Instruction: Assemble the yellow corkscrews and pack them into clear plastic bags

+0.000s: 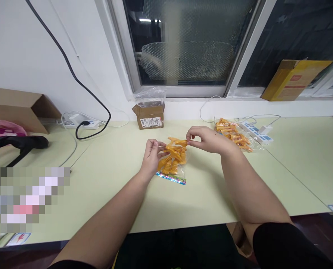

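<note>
On the pale green table in front of me is a clear plastic bag point(180, 171) with a shiny, colourful printed strip along its near edge. Orange plastic pieces point(172, 154), some with ribbed parts, are bunched at it; their exact kind is unclear. My left hand point(152, 155) is at the bag's left side, its fingers curled and closed against the bag and pieces. From the right, my right hand point(204, 139) pinches the tip of an orange piece between thumb and forefinger. Whether bag film lies between fingers and piece is too small to tell.
Another clear bag of orange pieces point(230, 134) lies to the right, beside a power strip point(256, 132). An opened small carton point(151, 116) stands by the wall. Leftward are a black cable point(71, 67), a second power strip point(84, 123) and a large cardboard box point(12, 102).
</note>
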`<state>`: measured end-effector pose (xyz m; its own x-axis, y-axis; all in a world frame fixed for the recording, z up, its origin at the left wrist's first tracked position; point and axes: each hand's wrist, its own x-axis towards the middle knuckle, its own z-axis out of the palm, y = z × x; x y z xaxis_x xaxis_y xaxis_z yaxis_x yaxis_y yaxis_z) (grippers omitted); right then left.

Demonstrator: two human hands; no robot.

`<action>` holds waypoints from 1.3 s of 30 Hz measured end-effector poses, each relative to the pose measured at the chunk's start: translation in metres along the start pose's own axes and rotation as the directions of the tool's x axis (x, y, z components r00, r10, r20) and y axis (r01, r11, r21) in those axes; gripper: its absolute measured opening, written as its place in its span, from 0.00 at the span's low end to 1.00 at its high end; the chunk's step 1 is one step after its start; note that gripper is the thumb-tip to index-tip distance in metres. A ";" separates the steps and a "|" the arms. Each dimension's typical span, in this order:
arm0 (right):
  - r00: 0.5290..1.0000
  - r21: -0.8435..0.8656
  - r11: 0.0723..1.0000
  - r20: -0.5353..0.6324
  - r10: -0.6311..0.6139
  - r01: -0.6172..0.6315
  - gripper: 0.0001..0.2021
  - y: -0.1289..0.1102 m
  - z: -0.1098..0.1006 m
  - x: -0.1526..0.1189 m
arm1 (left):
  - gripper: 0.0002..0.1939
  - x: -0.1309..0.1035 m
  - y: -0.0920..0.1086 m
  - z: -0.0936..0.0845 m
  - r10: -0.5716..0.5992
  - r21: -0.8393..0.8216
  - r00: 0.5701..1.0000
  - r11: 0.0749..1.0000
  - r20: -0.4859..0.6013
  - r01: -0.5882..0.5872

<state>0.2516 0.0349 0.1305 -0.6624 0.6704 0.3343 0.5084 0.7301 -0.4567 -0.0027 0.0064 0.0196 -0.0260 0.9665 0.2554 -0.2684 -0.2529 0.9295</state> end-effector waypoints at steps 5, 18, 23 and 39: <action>1.000 -0.008 1.000 -0.020 0.000 0.000 0.04 -0.006 -0.006 -0.002 | 0.21 -0.001 0.005 0.001 0.043 0.064 0.999 0.997 -0.016 -0.042; 0.997 -0.264 0.963 0.043 0.065 -0.051 0.08 -0.019 0.002 -0.002 | 0.15 -0.010 0.015 0.006 0.301 0.152 0.954 0.943 -0.004 -0.297; 0.988 -0.250 0.964 -0.103 -0.118 0.089 0.10 -0.015 0.007 0.003 | 0.13 -0.005 0.015 0.000 0.337 0.004 0.941 0.941 0.033 -0.337; 0.979 -0.193 0.971 -0.116 -0.166 0.142 0.05 -0.027 0.005 0.005 | 0.18 -0.010 0.015 0.011 0.045 0.010 0.996 0.999 0.076 -0.046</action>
<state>0.2319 0.0174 0.1406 -0.6693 0.5507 0.4988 0.5058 0.8294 -0.2370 0.0042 -0.0073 0.0336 0.0351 0.9479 0.3168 -0.2569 -0.2978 0.9194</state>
